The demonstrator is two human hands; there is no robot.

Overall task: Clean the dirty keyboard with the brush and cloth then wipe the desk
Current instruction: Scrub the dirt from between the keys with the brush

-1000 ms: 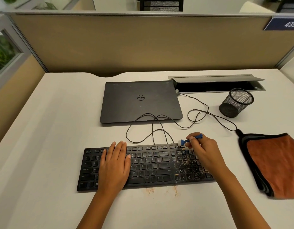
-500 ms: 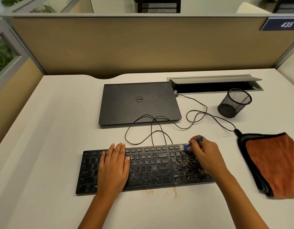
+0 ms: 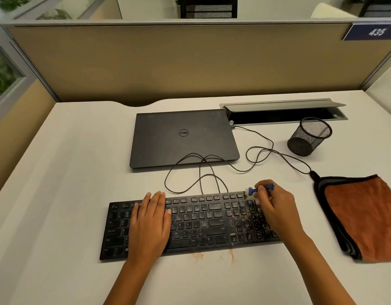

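You are pressing your left hand (image 3: 149, 225) flat, fingers straight and together, on the left half of the keyboard (image 3: 190, 225), likely to stop it sliding on the worktop (image 3: 69, 172) while you are brushing. Your right hand (image 3: 276, 208) is pinching the small blue brush (image 3: 255, 190) at the far right corner, its pale bristles pointing down at the keys beside the crumb-covered patch. The orange cloth (image 3: 361, 216) is lying folded to the right, near for the wiping step, and some crumbs (image 3: 212, 256) are sitting just in front of the keyboard.
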